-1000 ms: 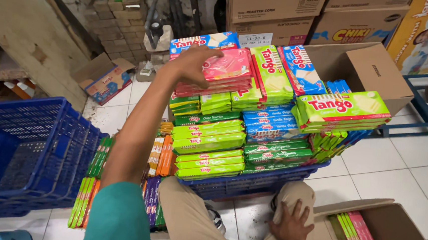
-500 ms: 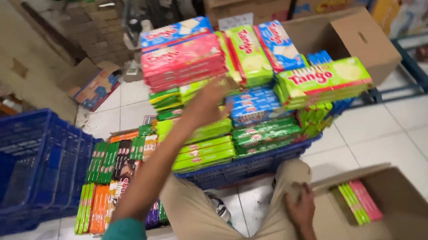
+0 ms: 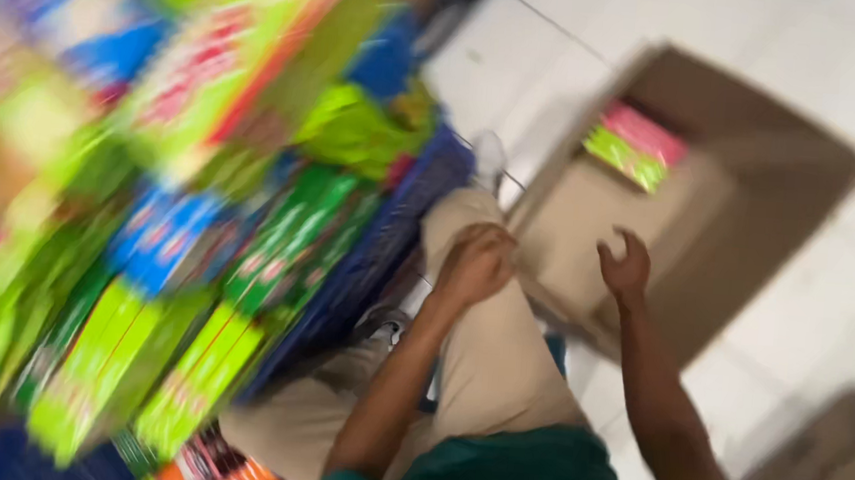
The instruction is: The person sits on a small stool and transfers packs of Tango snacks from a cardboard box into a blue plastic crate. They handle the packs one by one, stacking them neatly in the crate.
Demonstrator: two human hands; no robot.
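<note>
The view is heavily blurred and tilted. My left hand (image 3: 476, 263) rests on my tan-trousered knee (image 3: 490, 345) with its fingers curled in, holding nothing. My right hand (image 3: 626, 266) hovers with fingers spread and bent, empty, over the near edge of an open cardboard box (image 3: 752, 193). A few pink and green wafer packs (image 3: 640, 145) lie in the box's far corner. To the left, a tall pile of green, blue and pink wafer packs (image 3: 196, 254) sits on a blue plastic crate (image 3: 387, 247) beside my leg.
White tiled floor (image 3: 845, 299) surrounds the box. Another brown carton (image 3: 833, 469) shows at the bottom right corner. Orange and green packs (image 3: 221, 466) lie on the floor at the bottom left.
My left hand has come down from the wafer pile onto my knee. My right hand has lifted off the knee toward the box. The view has swung right and tilted.
</note>
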